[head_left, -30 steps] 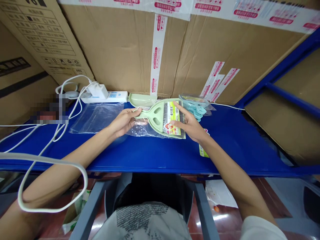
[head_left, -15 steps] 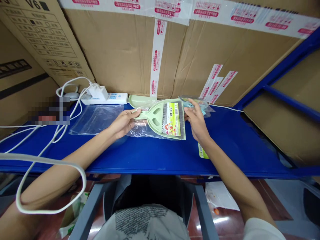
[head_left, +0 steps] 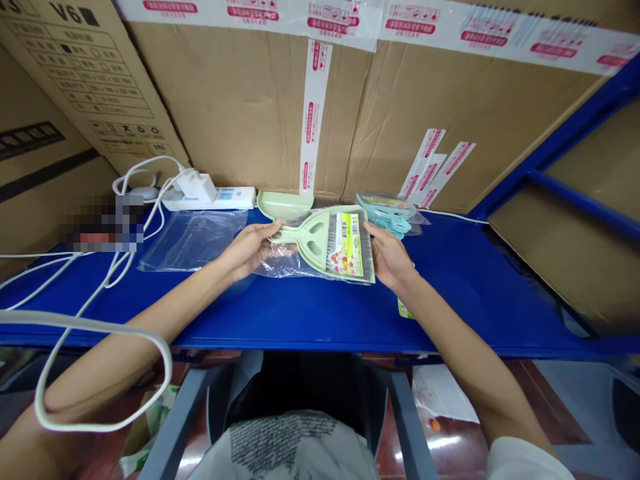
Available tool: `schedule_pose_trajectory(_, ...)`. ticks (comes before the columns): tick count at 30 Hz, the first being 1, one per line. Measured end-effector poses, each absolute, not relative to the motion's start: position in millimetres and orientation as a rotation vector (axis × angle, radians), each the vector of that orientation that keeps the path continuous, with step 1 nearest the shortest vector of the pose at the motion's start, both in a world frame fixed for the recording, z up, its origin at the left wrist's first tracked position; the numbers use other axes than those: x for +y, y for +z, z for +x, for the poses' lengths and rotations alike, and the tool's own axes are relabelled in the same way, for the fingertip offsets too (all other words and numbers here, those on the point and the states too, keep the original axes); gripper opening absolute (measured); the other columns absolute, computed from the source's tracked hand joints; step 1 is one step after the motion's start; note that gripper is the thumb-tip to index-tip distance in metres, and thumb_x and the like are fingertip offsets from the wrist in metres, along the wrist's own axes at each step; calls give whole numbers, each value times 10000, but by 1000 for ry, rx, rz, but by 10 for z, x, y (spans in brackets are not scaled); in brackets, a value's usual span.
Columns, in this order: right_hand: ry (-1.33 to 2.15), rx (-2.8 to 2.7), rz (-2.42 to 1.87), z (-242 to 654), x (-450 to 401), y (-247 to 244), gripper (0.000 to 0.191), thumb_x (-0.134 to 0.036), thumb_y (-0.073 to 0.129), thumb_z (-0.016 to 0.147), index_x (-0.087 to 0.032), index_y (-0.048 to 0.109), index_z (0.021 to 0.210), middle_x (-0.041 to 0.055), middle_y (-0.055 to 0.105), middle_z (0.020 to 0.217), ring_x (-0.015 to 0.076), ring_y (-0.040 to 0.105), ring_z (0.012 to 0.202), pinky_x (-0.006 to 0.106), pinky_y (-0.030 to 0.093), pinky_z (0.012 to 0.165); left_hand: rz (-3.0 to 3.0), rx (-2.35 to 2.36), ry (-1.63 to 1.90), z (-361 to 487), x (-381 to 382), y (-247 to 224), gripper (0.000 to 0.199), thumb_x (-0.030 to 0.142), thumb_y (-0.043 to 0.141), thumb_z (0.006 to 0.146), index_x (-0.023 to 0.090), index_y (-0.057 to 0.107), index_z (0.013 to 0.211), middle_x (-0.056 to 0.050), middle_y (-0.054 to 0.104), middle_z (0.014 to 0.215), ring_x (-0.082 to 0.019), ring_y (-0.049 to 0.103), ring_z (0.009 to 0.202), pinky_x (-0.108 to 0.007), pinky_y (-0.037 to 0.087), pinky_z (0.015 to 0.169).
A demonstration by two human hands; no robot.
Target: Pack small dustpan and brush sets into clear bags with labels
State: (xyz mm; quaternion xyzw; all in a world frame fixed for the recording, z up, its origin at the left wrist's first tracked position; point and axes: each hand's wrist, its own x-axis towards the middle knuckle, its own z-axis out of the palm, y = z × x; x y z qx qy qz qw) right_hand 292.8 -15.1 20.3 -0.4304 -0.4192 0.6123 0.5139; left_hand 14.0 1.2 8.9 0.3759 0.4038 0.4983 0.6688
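A light green dustpan and brush set (head_left: pixel 315 243) with a yellow-green label (head_left: pixel 350 244) lies across the middle, its handle pointing left. Clear plastic film (head_left: pixel 280 265) shows around its handle and lower side. My left hand (head_left: pixel 249 252) is closed on the handle end, thumb on top. At the wide end, my right hand (head_left: pixel 389 257) grips the right edge between thumb and fingers. Another light green dustpan (head_left: pixel 285 202) rests behind, against the cardboard. A flat clear plastic bag (head_left: pixel 195 239) lies on the table to the left.
Behind on the right is a bagged light blue set (head_left: pixel 387 217). A power strip (head_left: pixel 237 197) with white cables (head_left: pixel 107 267) occupies the left of the blue table (head_left: pixel 320 320). Cardboard (head_left: pixel 250 107) walls the back. Another label (head_left: pixel 405 309) is partly under my right wrist.
My right hand has come down from beside the set and closed on its right edge. The held set has shifted slightly right and down.
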Motion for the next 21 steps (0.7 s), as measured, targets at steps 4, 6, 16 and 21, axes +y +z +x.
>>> schedule_pose_trajectory(4, 1427, -1024, -1034, 2975, -133, 212, 410, -496, 859, 767, -242, 756, 1071, 61, 846, 983, 326, 824, 981, 424, 688, 704, 807, 931, 1118, 124, 42, 53, 221, 172, 676, 1039, 12, 803, 1124, -208, 832, 950, -291, 849, 831, -428, 732, 831)
schedule_pose_trajectory(6, 1394, -1049, -1019, 2995, -119, 216, 387, -458, 866, 765, -234, 762, 1062, 65, 843, 975, 318, 823, 988, 407, 688, 703, 793, 914, 1118, 109, 66, 26, 224, 180, 668, 1043, 20, 798, 1130, -203, 831, 940, -281, 847, 795, -429, 730, 825)
schedule_pose_trajectory(16, 1314, -1001, -1035, 3013, -95, 205, 452, -284, 800, 805, -211, 742, 1248, 82, 842, 992, 314, 826, 985, 466, 707, 750, 797, 864, 1110, 27, 109, 26, 294, 232, 574, 1092, 38, 795, 1105, -209, 832, 962, -284, 843, 757, -417, 729, 768)
schedule_pose_trajectory(21, 1249, -990, -1057, 2995, -123, 214, 534, -282, 757, 836, -176, 687, 1355, 79, 819, 939, 281, 818, 882, 416, 686, 656, 780, 853, 1131, 12, 115, 34, 263, 252, 622, 1078, 58, 800, 1069, -196, 829, 954, -294, 849, 791, -426, 725, 804)
